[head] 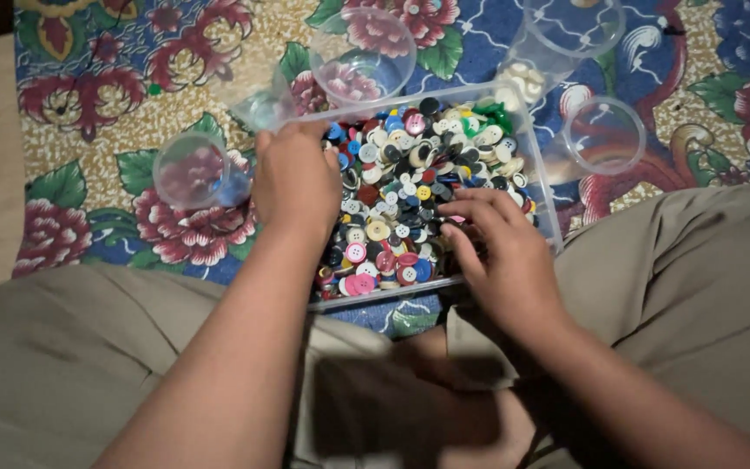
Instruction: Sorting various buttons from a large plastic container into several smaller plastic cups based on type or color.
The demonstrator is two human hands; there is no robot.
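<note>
Plastic tray (538, 174) edge gripped by left hand (295, 178); right hand (496, 243) curls open-fingered, seemingly picking among buttons (410, 200).

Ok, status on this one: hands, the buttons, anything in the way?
Left hand on the button tray's far-left rim. Right hand fingertips in the mixed buttons; grip unclear. Clear cups ring the tray, none blocking.

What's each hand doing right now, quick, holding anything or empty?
Left hand: gripping the rim of the clear tray.
Right hand: fingers curled down among the buttons; cannot tell whether it holds one.
</note>
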